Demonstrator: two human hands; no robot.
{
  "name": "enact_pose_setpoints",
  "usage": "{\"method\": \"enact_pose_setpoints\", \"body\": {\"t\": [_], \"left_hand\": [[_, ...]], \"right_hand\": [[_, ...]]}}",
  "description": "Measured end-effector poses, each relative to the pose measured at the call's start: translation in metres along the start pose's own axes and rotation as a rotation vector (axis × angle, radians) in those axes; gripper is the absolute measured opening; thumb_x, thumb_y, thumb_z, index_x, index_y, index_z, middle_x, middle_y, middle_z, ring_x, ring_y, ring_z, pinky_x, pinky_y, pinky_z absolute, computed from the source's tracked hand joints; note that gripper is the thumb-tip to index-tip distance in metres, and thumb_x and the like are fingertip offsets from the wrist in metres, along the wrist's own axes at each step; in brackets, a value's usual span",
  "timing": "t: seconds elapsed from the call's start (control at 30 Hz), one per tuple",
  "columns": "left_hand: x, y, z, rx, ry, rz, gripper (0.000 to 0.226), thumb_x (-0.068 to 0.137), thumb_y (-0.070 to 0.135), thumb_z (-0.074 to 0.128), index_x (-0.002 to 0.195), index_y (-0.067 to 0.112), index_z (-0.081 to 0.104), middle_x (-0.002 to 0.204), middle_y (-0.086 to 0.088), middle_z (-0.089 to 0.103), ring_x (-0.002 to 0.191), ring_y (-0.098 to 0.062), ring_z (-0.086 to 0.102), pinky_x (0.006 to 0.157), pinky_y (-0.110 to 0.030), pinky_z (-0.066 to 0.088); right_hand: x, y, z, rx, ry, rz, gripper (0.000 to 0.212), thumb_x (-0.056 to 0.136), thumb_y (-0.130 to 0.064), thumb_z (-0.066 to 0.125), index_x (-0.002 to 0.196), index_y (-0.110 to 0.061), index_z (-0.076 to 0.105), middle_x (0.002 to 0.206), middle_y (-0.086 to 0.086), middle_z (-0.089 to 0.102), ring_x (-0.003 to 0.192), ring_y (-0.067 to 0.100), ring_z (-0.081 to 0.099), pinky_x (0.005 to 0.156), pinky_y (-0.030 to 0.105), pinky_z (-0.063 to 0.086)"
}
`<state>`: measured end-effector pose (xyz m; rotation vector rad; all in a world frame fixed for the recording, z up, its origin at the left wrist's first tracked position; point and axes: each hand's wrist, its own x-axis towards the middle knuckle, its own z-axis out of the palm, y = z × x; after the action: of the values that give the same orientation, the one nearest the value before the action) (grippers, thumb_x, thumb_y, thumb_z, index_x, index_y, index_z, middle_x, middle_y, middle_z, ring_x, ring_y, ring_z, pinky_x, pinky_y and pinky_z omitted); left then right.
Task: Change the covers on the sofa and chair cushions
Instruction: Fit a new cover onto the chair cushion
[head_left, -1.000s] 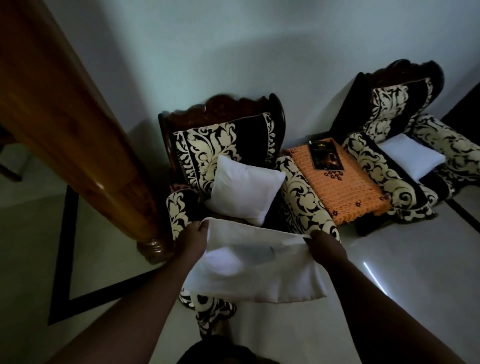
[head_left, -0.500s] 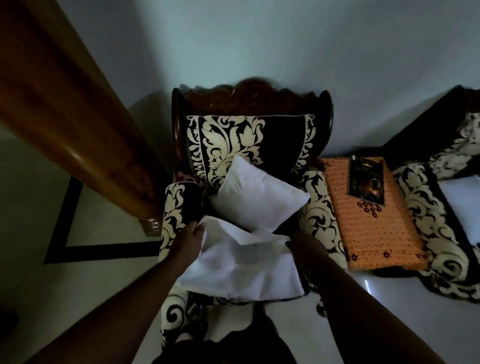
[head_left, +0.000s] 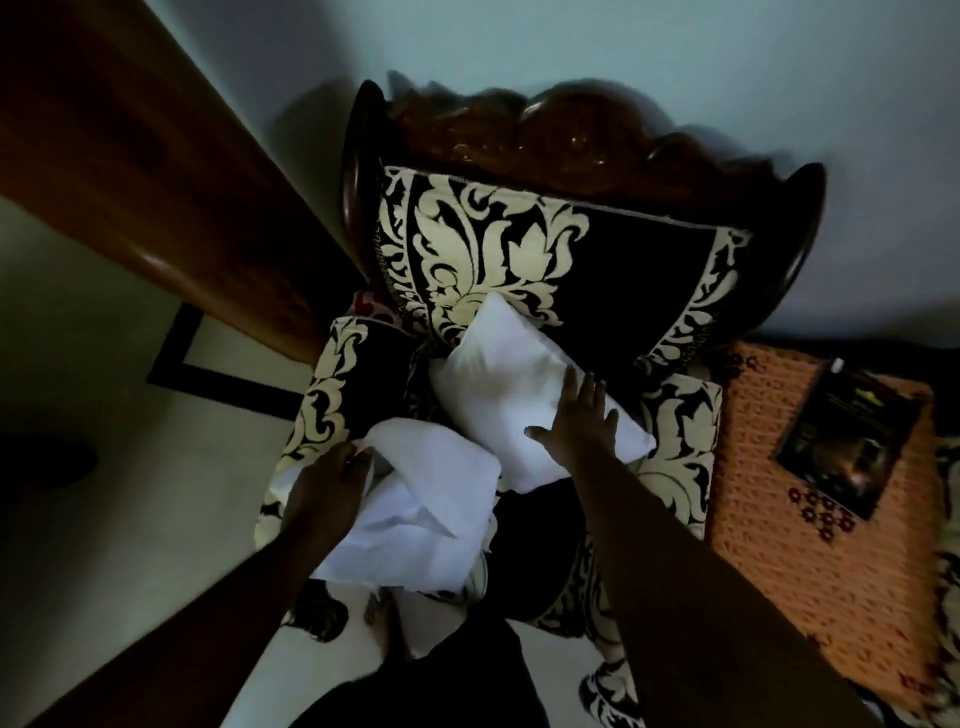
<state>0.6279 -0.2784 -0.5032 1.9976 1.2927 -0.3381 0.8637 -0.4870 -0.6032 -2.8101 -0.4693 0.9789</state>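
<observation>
Right hand (head_left: 574, 423) flat, fingers spread, on the white cushion (head_left: 519, 395) propped on the chair (head_left: 675, 410) seat. Left hand (head_left: 332, 480) pinches the white cover (head_left: 431, 509) at its near-left edge. Both look light, soft, floppy; grab cushion by a corner, cover by its opening.

Hands (head_left: 574, 415) on white cushion (head_left: 519, 395)
</observation>
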Motion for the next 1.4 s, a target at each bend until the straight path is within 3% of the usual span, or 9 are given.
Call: {"method": "enact_pose_setpoints", "body": {"t": [0.13, 0.27, 0.37, 0.43, 0.57, 0.67, 0.9, 1.23, 1.4], "left_hand": [[-0.004, 0.003, 0.005, 0.021, 0.006, -0.067, 0.031, 0.103, 0.040, 0.045, 0.094, 0.014, 0.060, 0.089, -0.006, 0.063, 0.091, -0.033, 0.060, 0.075, -0.038, 0.040], [-0.006, 0.002, 0.008, 0.065, 0.026, -0.043, 0.031, 0.103, 0.033, 0.049, 0.105, 0.007, 0.065, 0.097, -0.013, 0.067, 0.094, -0.034, 0.062, 0.074, -0.033, 0.040], [-0.007, 0.003, 0.009, 0.041, 0.041, -0.094, 0.032, 0.102, 0.040, 0.048, 0.091, 0.012, 0.060, 0.082, -0.007, 0.065, 0.084, -0.032, 0.063, 0.073, -0.038, 0.046], [-0.006, 0.000, 0.010, 0.060, 0.040, -0.120, 0.034, 0.102, 0.044, 0.045, 0.084, 0.017, 0.056, 0.074, -0.003, 0.061, 0.075, -0.028, 0.060, 0.068, -0.038, 0.044], [-0.011, -0.011, 0.002, 0.134, 0.082, -0.037, 0.026, 0.102, 0.032, 0.051, 0.091, 0.011, 0.062, 0.077, -0.003, 0.061, 0.073, -0.024, 0.058, 0.069, -0.036, 0.043], [-0.018, -0.020, -0.006, 0.070, 0.080, -0.009, 0.025, 0.102, 0.030, 0.052, 0.101, 0.008, 0.064, 0.075, 0.008, 0.055, 0.071, -0.017, 0.055, 0.074, -0.032, 0.042], [-0.034, -0.038, -0.019, 0.018, 0.037, 0.034, 0.031, 0.103, 0.035, 0.047, 0.105, 0.009, 0.064, 0.105, -0.016, 0.067, 0.100, -0.036, 0.061, 0.078, -0.034, 0.041], [-0.061, -0.044, -0.075, 0.159, 0.172, 0.194, 0.052, 0.101, 0.058, 0.039, 0.116, 0.016, 0.067, 0.120, -0.018, 0.066, 0.112, -0.039, 0.061, 0.090, -0.041, 0.047], [-0.065, -0.024, -0.108, 0.141, 0.241, 0.247, 0.058, 0.102, 0.058, 0.037, 0.120, 0.013, 0.068, 0.122, -0.018, 0.067, 0.113, -0.039, 0.061, 0.095, -0.041, 0.048]], "right_hand": [[0.025, -0.002, 0.006, 0.059, -0.024, 0.030, 0.146, 0.068, -0.072, 0.076, 0.153, -0.017, -0.029, 0.167, 0.016, -0.007, 0.154, 0.034, -0.011, 0.119, 0.064, 0.006], [0.037, -0.008, 0.017, -0.065, -0.021, 0.080, 0.154, 0.056, -0.081, 0.075, 0.156, -0.013, -0.018, 0.164, 0.018, 0.010, 0.151, 0.040, 0.010, 0.114, 0.070, 0.009], [0.035, -0.016, 0.035, -0.278, 0.005, 0.020, 0.131, 0.062, -0.074, 0.077, 0.156, -0.013, 0.010, 0.158, 0.020, 0.021, 0.146, 0.041, 0.021, 0.115, 0.066, 0.016], [0.032, -0.021, 0.048, -0.304, 0.049, -0.001, 0.112, 0.069, -0.062, 0.081, 0.150, -0.011, 0.022, 0.151, 0.021, 0.033, 0.136, 0.040, 0.036, 0.110, 0.056, 0.035], [0.030, -0.021, 0.053, -0.246, 0.106, -0.037, 0.083, 0.079, -0.034, 0.080, 0.142, -0.009, 0.032, 0.133, 0.019, 0.057, 0.118, 0.034, 0.058, 0.094, 0.043, 0.049], [0.015, -0.019, 0.043, -0.161, 0.123, -0.058, 0.084, 0.084, -0.030, 0.076, 0.148, -0.009, 0.024, 0.129, 0.017, 0.059, 0.116, 0.033, 0.061, 0.094, 0.041, 0.050], [-0.077, 0.005, 0.014, 0.063, 0.249, -0.084, 0.109, 0.078, -0.036, 0.079, 0.158, -0.019, 0.006, 0.136, 0.012, 0.059, 0.115, 0.033, 0.062, 0.091, 0.042, 0.053], [-0.302, 0.017, -0.015, 0.127, 0.530, -0.170, 0.075, 0.076, -0.051, 0.075, 0.140, -0.023, 0.047, 0.119, 0.005, 0.070, 0.103, 0.031, 0.068, 0.081, 0.038, 0.053], [-0.366, 0.003, -0.028, 0.070, 0.635, -0.225, 0.072, 0.071, -0.040, 0.085, 0.132, -0.014, 0.057, 0.109, 0.009, 0.070, 0.092, 0.034, 0.068, 0.071, 0.035, 0.048]]}}
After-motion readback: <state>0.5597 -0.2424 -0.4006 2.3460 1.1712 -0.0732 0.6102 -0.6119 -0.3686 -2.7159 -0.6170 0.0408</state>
